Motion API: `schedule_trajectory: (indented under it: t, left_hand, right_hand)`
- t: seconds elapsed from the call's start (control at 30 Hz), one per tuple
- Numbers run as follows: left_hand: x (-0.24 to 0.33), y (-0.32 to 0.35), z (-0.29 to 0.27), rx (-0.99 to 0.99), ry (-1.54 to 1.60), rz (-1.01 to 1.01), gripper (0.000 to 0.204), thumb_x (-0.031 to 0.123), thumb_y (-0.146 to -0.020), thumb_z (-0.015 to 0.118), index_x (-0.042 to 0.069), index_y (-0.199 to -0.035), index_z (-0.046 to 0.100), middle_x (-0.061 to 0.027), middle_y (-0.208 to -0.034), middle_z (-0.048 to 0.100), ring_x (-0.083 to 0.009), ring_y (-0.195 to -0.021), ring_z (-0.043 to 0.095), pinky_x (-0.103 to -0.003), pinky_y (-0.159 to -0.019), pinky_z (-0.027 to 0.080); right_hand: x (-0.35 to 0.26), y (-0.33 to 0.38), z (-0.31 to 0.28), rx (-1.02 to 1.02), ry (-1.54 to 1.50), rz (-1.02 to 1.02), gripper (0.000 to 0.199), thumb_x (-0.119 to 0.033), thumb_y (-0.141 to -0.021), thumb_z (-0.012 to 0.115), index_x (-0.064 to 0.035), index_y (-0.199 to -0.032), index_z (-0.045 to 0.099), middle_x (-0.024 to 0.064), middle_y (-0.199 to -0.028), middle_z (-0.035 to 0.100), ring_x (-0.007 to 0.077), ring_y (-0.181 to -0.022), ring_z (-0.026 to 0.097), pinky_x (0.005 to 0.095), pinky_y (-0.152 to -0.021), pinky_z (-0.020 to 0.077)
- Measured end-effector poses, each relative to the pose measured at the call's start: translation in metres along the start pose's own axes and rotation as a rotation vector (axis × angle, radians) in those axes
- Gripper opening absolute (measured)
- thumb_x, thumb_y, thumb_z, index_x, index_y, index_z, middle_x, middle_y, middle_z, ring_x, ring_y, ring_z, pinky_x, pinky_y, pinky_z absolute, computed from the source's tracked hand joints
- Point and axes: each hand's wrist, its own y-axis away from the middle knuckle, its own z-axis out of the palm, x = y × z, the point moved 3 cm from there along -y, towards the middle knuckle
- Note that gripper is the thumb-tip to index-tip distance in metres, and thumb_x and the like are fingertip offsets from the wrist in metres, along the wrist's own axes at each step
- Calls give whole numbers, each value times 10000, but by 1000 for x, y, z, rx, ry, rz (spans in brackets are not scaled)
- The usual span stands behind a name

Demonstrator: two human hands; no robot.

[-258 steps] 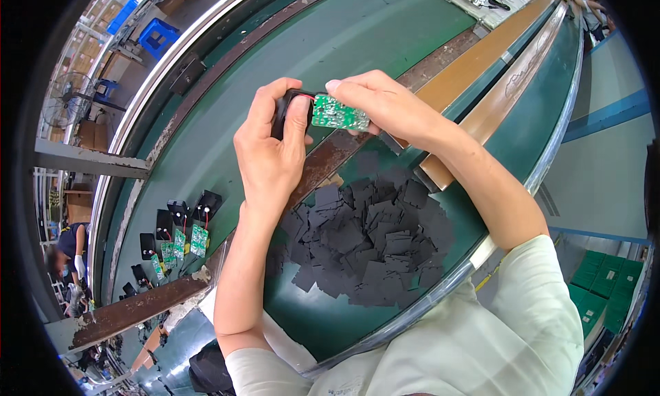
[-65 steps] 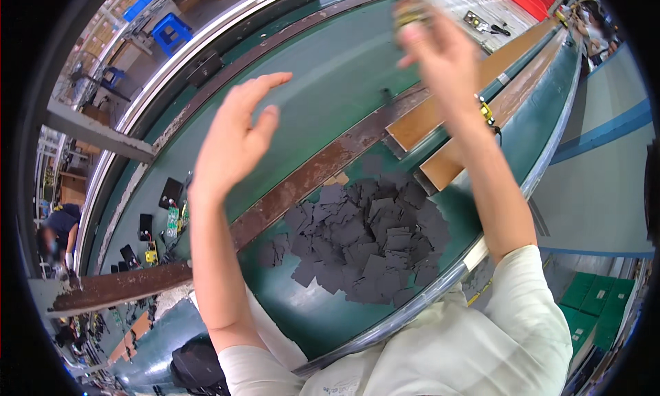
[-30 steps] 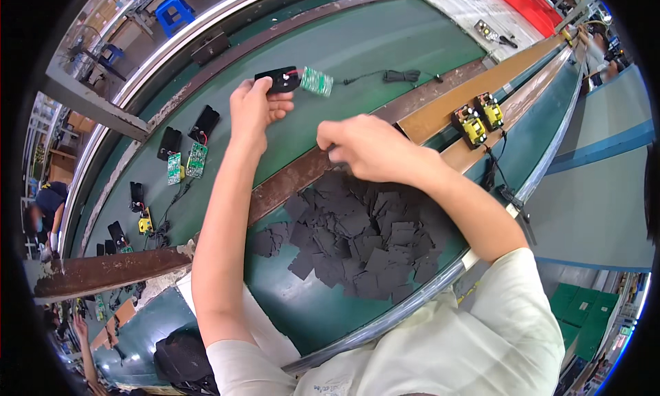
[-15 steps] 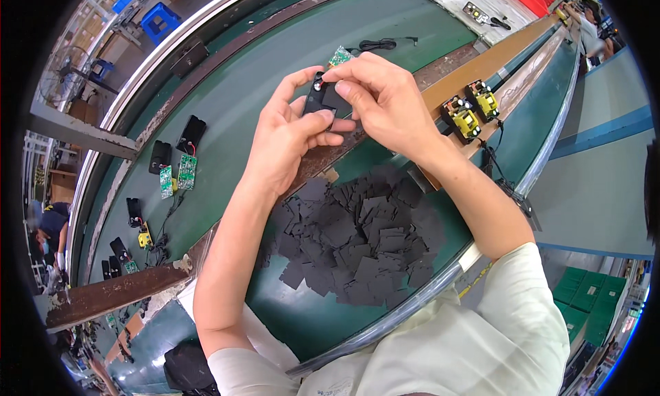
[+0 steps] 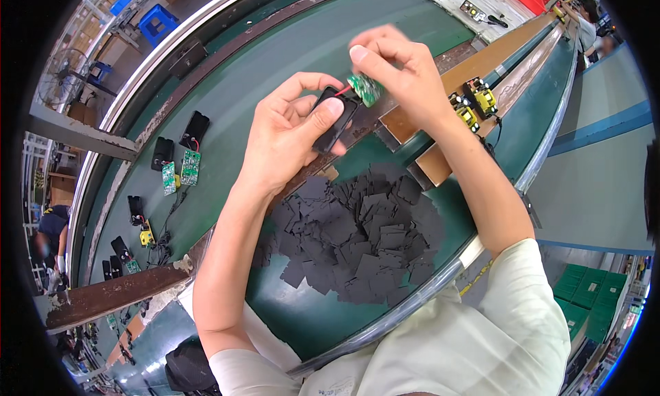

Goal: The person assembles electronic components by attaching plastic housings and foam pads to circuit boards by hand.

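My left hand (image 5: 292, 124) is closed round a black plastic casing half (image 5: 337, 124), its thumb pressed on the casing's inner side. From the casing a short red wire runs to a green circuit board (image 5: 365, 90), tilted and slightly blurred. My right hand (image 5: 405, 69) is curled at that board, with thumb and forefinger raised above it; the fingers' exact hold is partly hidden and smeared by motion. Below both hands lies a heap of thin black sheet pieces (image 5: 357, 241) on a green surface.
To the left, several black casings (image 5: 195, 130) with wired green boards (image 5: 190, 168) lie on the green belt (image 5: 240, 100). Yellow-and-black power-supply assemblies (image 5: 481, 97) stand on the wooden rail at right. A worn brown metal edge (image 5: 117, 296) crosses at lower left. Co-workers are at both far sides.
My right hand has moved right and up, away from the casing. The circuit board has risen off the belt beside it, and its black cable has left its place. The casing has turned in my left hand.
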Motion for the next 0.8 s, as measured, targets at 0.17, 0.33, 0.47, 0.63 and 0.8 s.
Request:
schedule_trajectory:
  t: [0.17,0.33,0.47,0.63,0.8]
  left_hand:
    - [0,0,-10,194,-258,210,230,134,-1039,709,44,-1246,665,-125,-988,746,-117,-754,705,-214,-571,531]
    - [9,1,-14,458,-1146,942,226,75,-1019,721,20,-1234,677,-65,-963,726,-92,-779,666,-232,-661,545]
    - [0,-2,-17,482,-979,607,244,21,-999,718,-11,-1236,668,-25,-975,722,-84,-799,658,-243,-708,548]
    - [-5,-1,-9,479,-678,549,229,35,-1007,701,0,-1231,669,-33,-994,728,-91,-834,672,-239,-699,550]
    - [-13,4,3,364,-286,394,286,43,-1010,683,-5,-1282,608,-89,-989,752,-95,-837,694,-251,-680,569]
  right_hand:
    - [1,12,12,-477,-527,696,291,-292,-1050,672,-14,-1051,759,10,-922,687,103,-801,616,269,-654,475]
    - [-28,13,19,-698,-628,1021,316,-319,-1037,692,-6,-1048,730,-10,-825,639,82,-726,568,288,-596,459]
    - [-40,21,29,-469,-324,615,325,-295,-1004,738,25,-1061,720,30,-817,628,96,-681,557,302,-585,458]
    - [-51,13,25,-174,-105,273,337,-250,-956,791,60,-1064,715,95,-849,638,140,-667,571,314,-592,467]
    - [-44,17,26,-145,-84,379,326,-246,-950,796,65,-1015,722,104,-854,632,175,-670,590,333,-598,477]
